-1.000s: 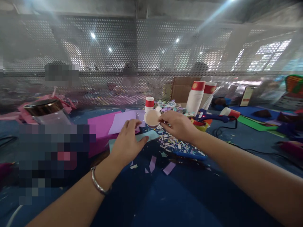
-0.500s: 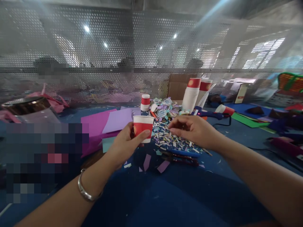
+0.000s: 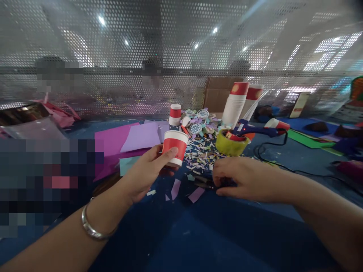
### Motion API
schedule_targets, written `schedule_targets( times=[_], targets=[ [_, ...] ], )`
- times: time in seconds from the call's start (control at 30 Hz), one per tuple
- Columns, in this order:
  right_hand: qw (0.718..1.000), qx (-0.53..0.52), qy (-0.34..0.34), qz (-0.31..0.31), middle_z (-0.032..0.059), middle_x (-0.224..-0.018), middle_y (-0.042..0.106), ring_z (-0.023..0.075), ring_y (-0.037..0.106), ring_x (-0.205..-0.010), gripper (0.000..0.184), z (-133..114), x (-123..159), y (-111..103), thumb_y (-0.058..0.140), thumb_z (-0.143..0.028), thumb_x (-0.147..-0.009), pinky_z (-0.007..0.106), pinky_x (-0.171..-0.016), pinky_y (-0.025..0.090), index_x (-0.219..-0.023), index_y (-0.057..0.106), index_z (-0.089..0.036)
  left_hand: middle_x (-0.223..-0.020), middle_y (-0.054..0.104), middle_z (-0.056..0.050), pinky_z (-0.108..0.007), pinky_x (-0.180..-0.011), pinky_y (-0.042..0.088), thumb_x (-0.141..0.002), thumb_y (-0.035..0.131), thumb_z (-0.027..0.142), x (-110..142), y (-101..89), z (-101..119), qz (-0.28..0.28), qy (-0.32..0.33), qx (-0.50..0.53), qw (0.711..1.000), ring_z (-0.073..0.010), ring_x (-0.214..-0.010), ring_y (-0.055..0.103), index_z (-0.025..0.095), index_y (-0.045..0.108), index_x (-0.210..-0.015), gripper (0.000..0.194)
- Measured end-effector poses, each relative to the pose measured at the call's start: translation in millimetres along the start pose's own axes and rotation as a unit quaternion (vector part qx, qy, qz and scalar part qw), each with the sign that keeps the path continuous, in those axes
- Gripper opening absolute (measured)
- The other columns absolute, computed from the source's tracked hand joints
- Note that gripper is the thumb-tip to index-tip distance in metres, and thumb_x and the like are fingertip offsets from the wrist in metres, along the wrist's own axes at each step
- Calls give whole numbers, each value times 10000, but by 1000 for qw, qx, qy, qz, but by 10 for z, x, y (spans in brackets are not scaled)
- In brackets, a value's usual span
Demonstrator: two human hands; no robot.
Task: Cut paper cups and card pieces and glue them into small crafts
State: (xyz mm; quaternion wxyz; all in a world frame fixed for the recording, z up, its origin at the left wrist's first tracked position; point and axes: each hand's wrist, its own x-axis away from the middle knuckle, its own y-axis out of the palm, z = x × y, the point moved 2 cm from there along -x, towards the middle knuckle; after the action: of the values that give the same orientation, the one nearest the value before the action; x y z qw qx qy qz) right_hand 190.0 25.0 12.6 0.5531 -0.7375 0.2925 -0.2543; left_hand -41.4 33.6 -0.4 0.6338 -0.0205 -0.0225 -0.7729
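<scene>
"Across the blue table [image 3: 181, 234], what does the left hand [image 3: 149, 163] have?"

"On my feed, it's grasping a red-and-white paper cup [image 3: 180, 145], thumb across the front, other fingers wrapped behind and under. I see the cup rim-up and slightly tilted, just this side of the paper scraps [image 3: 198, 151]. A silver bangle [image 3: 90, 231] circles that wrist."

"And the right hand [image 3: 245, 175]?"

"Low over the table, fingers curled beside some dark tools [image 3: 202, 181]. My view is blocked by the knuckles there, so I can't tell whether it grips one."

"What's around them?"

"Beyond the right hand I have a yellow-green tape roll [image 3: 224, 146], with a dark blue glue gun [image 3: 259, 131] just past it. Behind the scraps lies a heap of patterned discs [image 3: 195, 127], between a short cup stack [image 3: 175, 118] and a tall cup stack [image 3: 234, 107]. Lilac paper [image 3: 141, 138] overlaps magenta paper [image 3: 109, 151] left of the cup."
</scene>
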Motion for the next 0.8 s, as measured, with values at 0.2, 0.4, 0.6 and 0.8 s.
schedule_targets(
  times=[0.2, 0.4, 0.6, 0.8],
  targets=[
    [1000, 0, 31, 7, -9, -705, 581, 141, 504, -620, 102, -73, -38, -13, 582, -105, -698, 255, -556, 356, -685, 534, -195, -961, 682, -84, -304, -763, 524, -810, 711, 309, 48, -2, 23, -38, -37, 101, 993, -191, -887, 629, 155, 625, -1052, 299],
    [994, -86, 18, 70, -2, -729, 561, 136, 505, -641, 65, -14, -74, -100, 548, -137, -747, 254, -580, 388, -730, 520, -193, -977, 687, -49, -297, -722, 535, -813, 707, 239, 53, -47, 71, -26, -18, 113, 993, -177, -826, 664, 299, 420, -1352, 614],
    [974, -197, 49, 96, -37, -678, 458, 114, 411, -572, 97, 74, -100, -85, 502, -172, -806, 245, -518, 342, -745, 439, -214, -952, 682, -29, -307, -760, 545, -781, 696, 166, 72, -33, 104, -50, -21, 124, 991, -172, -809, 677, 334, 332, -1387, 727],
    [944, -222, 50, 240, -51, -664, 412, 114, 397, -573, 133, 36, -73, -154, 548, -243, -864, 252, -523, 332, -812, 426, -222, -970, 655, -28, -330, -771, 527, -619, 763, 81, 136, 20, 120, -63, -27, 71, 995, -193, -837, 658, 294, 361, -1348, 860]
  ],
)
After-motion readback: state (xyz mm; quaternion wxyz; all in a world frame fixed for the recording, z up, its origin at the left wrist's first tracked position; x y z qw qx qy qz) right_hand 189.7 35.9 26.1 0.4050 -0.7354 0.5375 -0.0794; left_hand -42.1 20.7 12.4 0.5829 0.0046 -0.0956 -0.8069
